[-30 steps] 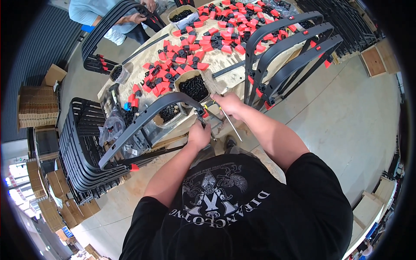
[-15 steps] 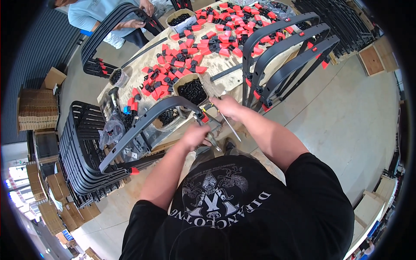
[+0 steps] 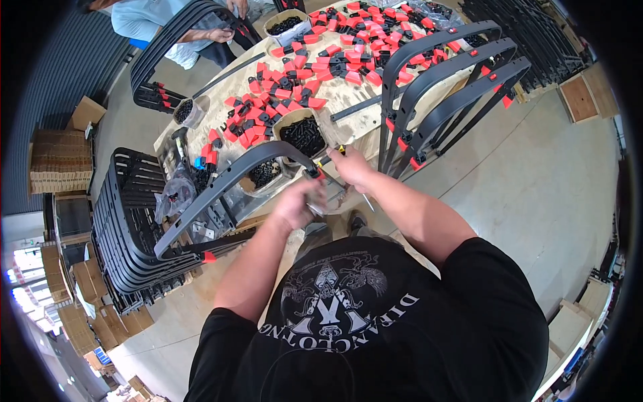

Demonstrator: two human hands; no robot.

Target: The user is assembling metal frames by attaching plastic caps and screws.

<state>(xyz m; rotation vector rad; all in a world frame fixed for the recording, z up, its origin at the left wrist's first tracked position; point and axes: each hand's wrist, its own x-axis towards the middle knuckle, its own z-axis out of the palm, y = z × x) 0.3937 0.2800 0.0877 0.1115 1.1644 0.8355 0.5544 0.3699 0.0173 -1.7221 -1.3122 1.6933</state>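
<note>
My right hand [image 3: 351,166] is closed around the yellow-and-black handle of a screwdriver [image 3: 368,202], its thin shaft pointing down toward my feet. Left of it, my left hand [image 3: 297,205] is smeared by motion, fingers curled around a metal wrench [image 3: 317,210] of which only a bit shows. Just above the left hand is the red-capped end of a black curved tube frame [image 3: 236,173], which rests along the near table edge. Whether the left hand touches this frame cannot be made out.
The wooden table [image 3: 362,149] carries a heap of red-and-black plastic caps [image 3: 281,94] and a tub of black screws [image 3: 303,136]. Several black frames [image 3: 447,94] stand at its right. More frames [image 3: 127,234] are stacked at left. Across the table, a person's hand [image 3: 220,35] is near another frame.
My left hand has shifted slightly up and left, and the wrench in it has swung out of its earlier downward slant. The right hand still grips the screwdriver. The whole view has shifted slightly.
</note>
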